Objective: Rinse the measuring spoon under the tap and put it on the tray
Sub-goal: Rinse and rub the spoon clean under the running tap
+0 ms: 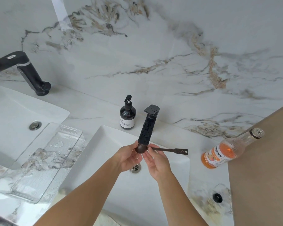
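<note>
We look down on a white basin (170, 185) set in a marble counter (91, 105); it holds no standing water that we can see, and its metal drain (135, 169) shows between our two wrists. To the left lies a second basin (11, 111) with its own round drain plug (35, 125). A clear tray (31, 185) spans the gap between the basins, one end over the left basin; it carries only water droplets. At the right, a glass bottle (225, 152) stands uncapped, with orange liquid filling its lower part; its black cap (217, 197) rests on the counter nearer to us. Behind the basin stands a dark pump dispenser (128, 117) with a white label; we cannot tell how full it is.

The wet black tap (147, 128) reaches over the basin, and its spout end meets the measuring spoon (170, 150). No stream of water is discernible. The spoon is held level above the basin, directly under the spout. Our left hand (127, 158) cups the round bowl with curled fingers; our right hand (155, 162) pinches the handle just beside the bowl, and the perforated handle end projects free to the right. A second black tap (29, 74) stands at the far left.
</note>
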A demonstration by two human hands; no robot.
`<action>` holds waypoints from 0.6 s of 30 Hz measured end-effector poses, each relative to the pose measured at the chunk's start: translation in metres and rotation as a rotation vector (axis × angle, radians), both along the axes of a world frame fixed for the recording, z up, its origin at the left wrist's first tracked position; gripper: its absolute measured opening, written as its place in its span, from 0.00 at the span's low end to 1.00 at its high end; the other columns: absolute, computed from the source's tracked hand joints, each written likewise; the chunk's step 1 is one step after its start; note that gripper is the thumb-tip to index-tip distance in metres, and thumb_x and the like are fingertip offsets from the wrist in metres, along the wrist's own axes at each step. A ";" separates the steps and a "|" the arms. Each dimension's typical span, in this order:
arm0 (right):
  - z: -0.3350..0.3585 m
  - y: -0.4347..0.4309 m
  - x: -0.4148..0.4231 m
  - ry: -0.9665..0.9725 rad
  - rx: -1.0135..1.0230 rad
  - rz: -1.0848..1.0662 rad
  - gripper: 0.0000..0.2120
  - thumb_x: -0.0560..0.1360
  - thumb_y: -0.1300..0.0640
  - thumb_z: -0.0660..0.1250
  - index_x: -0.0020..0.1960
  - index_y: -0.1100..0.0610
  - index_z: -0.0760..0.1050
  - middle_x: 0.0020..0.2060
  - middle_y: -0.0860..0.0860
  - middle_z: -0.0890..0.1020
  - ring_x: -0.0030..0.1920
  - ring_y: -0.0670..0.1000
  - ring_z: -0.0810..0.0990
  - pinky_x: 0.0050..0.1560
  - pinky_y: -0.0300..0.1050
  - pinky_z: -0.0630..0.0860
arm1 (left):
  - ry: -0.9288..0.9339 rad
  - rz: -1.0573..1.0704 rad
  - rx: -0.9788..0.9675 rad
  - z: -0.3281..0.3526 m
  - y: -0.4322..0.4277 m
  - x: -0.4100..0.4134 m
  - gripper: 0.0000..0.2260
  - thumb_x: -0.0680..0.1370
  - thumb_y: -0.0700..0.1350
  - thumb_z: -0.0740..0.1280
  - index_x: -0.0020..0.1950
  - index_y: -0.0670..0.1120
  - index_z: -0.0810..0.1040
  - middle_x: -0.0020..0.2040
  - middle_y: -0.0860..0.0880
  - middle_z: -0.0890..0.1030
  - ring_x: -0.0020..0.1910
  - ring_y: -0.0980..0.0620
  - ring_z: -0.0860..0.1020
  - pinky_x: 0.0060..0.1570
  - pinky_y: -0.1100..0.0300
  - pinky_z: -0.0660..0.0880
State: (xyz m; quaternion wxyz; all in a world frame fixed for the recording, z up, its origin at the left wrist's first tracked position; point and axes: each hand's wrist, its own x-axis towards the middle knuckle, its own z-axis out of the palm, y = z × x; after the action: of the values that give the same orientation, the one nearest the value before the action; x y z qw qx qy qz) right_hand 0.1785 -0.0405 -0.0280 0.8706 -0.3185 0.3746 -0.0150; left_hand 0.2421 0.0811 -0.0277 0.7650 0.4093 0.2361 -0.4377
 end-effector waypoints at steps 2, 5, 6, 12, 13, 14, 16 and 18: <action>0.001 0.000 -0.001 -0.008 -0.018 -0.027 0.06 0.76 0.71 0.66 0.48 0.62 0.78 0.46 0.60 0.85 0.47 0.58 0.84 0.51 0.48 0.80 | -0.006 0.022 -0.009 0.001 -0.008 -0.002 0.12 0.81 0.46 0.64 0.53 0.38 0.81 0.46 0.42 0.81 0.37 0.50 0.76 0.39 0.60 0.76; 0.003 -0.001 -0.004 0.002 -0.062 -0.047 0.06 0.75 0.71 0.67 0.48 0.62 0.79 0.46 0.60 0.85 0.45 0.57 0.84 0.49 0.46 0.81 | -0.079 0.000 -0.015 -0.001 -0.009 -0.007 0.09 0.79 0.43 0.67 0.51 0.38 0.83 0.47 0.42 0.81 0.38 0.51 0.77 0.39 0.62 0.77; 0.004 0.001 -0.005 0.009 -0.079 -0.038 0.06 0.75 0.71 0.67 0.48 0.63 0.79 0.45 0.60 0.85 0.45 0.57 0.84 0.49 0.46 0.81 | -0.095 0.006 -0.008 -0.001 -0.009 -0.007 0.10 0.80 0.43 0.66 0.51 0.38 0.82 0.47 0.42 0.81 0.37 0.51 0.78 0.37 0.63 0.77; 0.002 0.012 -0.006 -0.008 -0.152 0.011 0.06 0.76 0.70 0.67 0.45 0.62 0.80 0.43 0.57 0.85 0.41 0.52 0.84 0.45 0.41 0.81 | -0.056 0.070 0.172 -0.005 -0.019 -0.005 0.20 0.83 0.54 0.57 0.48 0.40 0.79 0.38 0.45 0.80 0.30 0.51 0.75 0.31 0.60 0.72; 0.003 0.011 -0.006 0.003 -0.155 0.002 0.06 0.76 0.70 0.67 0.46 0.61 0.80 0.43 0.57 0.85 0.40 0.52 0.83 0.45 0.42 0.80 | -0.106 0.001 0.171 -0.004 -0.017 -0.006 0.17 0.82 0.52 0.59 0.49 0.41 0.80 0.37 0.47 0.79 0.30 0.52 0.75 0.33 0.60 0.74; 0.003 0.010 -0.006 0.023 -0.160 -0.005 0.06 0.75 0.69 0.68 0.46 0.60 0.81 0.44 0.56 0.85 0.39 0.51 0.81 0.44 0.42 0.78 | -0.164 -0.076 0.158 -0.003 -0.015 -0.008 0.15 0.81 0.50 0.62 0.50 0.41 0.81 0.37 0.47 0.77 0.29 0.54 0.75 0.36 0.60 0.76; 0.002 0.008 -0.006 0.059 -0.150 -0.013 0.06 0.74 0.67 0.71 0.46 0.58 0.81 0.45 0.56 0.85 0.38 0.51 0.79 0.41 0.42 0.75 | -0.239 -0.172 0.117 -0.001 -0.012 -0.011 0.15 0.82 0.48 0.63 0.54 0.37 0.81 0.39 0.45 0.74 0.32 0.52 0.77 0.38 0.60 0.79; 0.001 0.014 -0.006 0.073 -0.106 -0.010 0.05 0.73 0.66 0.72 0.48 0.60 0.81 0.48 0.59 0.84 0.41 0.54 0.80 0.41 0.43 0.75 | -0.280 -0.215 0.149 -0.001 -0.009 -0.014 0.20 0.83 0.50 0.59 0.55 0.33 0.80 0.39 0.42 0.74 0.33 0.49 0.76 0.37 0.59 0.79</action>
State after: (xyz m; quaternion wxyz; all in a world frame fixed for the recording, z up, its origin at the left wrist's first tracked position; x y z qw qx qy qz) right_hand 0.1720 -0.0261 -0.0269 0.8382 -0.3628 0.4063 -0.0277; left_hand 0.2276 0.0722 -0.0291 0.7066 0.5448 0.1139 -0.4369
